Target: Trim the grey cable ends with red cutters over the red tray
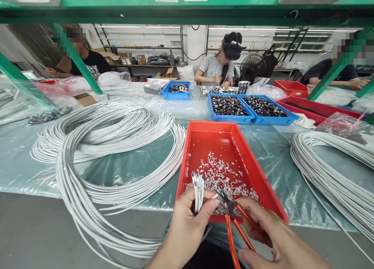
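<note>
Your left hand (184,226) is clenched around a small bundle of white cable ends (198,189), held upright with the stripped tips pointing up, just over the near end of the red tray (212,123). Your right hand (277,238) grips the orange-handled cutters (233,222), whose dark jaws sit at a single cable end just beside your left thumb. Silvery scraps (219,175) lie scattered in the tray. A large coil of white cable (117,125) lies on the plastic-covered counter (140,160) to your left, and another coil (330,171) lies to your right. Beyond the red tray stand blue trays (230,119) of dark parts, where other people sit working.
</note>
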Action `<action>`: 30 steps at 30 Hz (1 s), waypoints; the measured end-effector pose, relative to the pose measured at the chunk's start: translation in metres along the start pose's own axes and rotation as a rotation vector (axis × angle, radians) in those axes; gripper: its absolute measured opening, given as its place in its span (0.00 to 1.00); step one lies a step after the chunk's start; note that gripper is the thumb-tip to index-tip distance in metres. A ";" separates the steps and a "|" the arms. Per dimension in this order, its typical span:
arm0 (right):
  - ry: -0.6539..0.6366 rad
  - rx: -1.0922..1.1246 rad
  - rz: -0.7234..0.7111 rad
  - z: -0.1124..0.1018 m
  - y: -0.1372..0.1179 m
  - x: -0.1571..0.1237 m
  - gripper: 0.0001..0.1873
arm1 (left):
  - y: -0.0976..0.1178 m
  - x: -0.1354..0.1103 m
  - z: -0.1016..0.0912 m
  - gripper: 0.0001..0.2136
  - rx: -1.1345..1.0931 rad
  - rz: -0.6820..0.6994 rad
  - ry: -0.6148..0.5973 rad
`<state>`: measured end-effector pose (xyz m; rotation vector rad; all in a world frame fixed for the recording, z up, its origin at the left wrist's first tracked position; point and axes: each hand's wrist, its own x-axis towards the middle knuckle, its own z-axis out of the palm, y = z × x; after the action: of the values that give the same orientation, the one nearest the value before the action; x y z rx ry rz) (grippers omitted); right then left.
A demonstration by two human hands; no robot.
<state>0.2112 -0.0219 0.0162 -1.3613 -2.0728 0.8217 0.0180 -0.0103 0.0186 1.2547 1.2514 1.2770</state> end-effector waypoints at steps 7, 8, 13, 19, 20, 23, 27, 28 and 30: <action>-0.015 0.124 0.072 -0.001 -0.003 0.000 0.25 | -0.004 -0.003 -0.003 0.05 -0.147 0.000 -0.030; 0.003 0.169 0.092 -0.003 -0.002 0.001 0.22 | -0.003 -0.004 -0.004 0.06 -0.234 -0.011 -0.035; 0.106 0.394 0.072 -0.010 0.003 0.014 0.12 | 0.010 -0.014 -0.008 0.12 -0.464 -0.023 0.022; 0.124 0.838 -0.071 0.008 -0.017 0.028 0.04 | 0.016 -0.016 0.000 0.18 -0.400 -0.260 -0.255; 0.113 0.892 -0.101 0.012 -0.020 0.029 0.05 | 0.014 -0.015 0.001 0.19 -0.419 -0.270 -0.338; 0.090 0.950 -0.144 0.021 -0.023 0.031 0.07 | 0.005 -0.013 0.000 0.18 -0.517 -0.251 -0.538; 0.075 0.960 -0.196 0.027 -0.018 0.030 0.06 | -0.007 -0.014 0.000 0.15 -0.690 -0.320 -0.623; 0.067 0.958 -0.207 0.028 -0.017 0.030 0.07 | -0.009 -0.014 0.000 0.15 -0.715 -0.350 -0.638; 0.056 0.951 -0.226 0.030 -0.015 0.029 0.08 | -0.008 -0.014 0.001 0.14 -0.742 -0.385 -0.681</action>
<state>0.1702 -0.0061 0.0097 -0.5998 -1.4056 1.3839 0.0191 -0.0239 0.0102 0.7411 0.4174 0.7944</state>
